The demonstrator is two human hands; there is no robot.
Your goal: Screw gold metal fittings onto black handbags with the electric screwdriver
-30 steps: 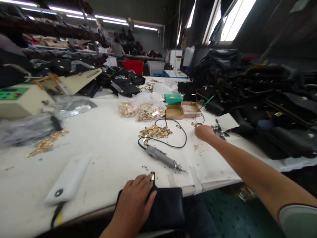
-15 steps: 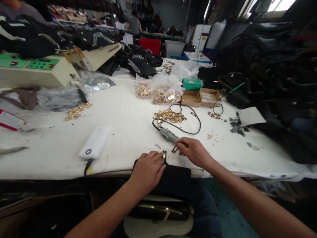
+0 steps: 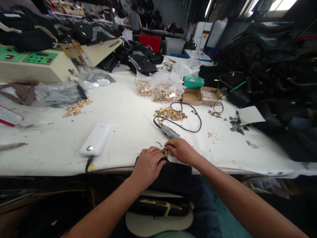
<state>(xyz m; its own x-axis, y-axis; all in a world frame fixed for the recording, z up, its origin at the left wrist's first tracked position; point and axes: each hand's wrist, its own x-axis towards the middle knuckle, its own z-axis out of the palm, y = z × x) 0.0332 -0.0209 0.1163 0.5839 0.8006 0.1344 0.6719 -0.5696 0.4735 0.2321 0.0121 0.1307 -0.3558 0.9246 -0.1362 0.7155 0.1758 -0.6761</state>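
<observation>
My left hand (image 3: 148, 164) presses down on a black leather piece (image 3: 173, 175) that hangs over the near edge of the white table (image 3: 123, 119). My right hand (image 3: 182, 150) meets it from the right, fingers pinched on a small gold metal fitting (image 3: 166, 152) at the top of the leather. Just behind my hands lies a grey electric screwdriver (image 3: 169, 132) with a black cord (image 3: 190, 115). A loose heap of gold fittings (image 3: 170, 114) sits a little farther back. A few tiny dark screws (image 3: 158, 143) lie beside my fingers.
A white power bank (image 3: 96, 138) lies to the left. Two clear bags of gold hardware (image 3: 160, 91), cardboard boxes (image 3: 200, 96) and a green box (image 3: 193, 82) stand behind. A beige machine (image 3: 34, 66) is at far left. Black bags (image 3: 272, 76) pile up at right. A person stands far back.
My right hand came back from the far right of the table with a gold fitting and brought it to the leather beside my left hand. The view dropped toward my lap.
</observation>
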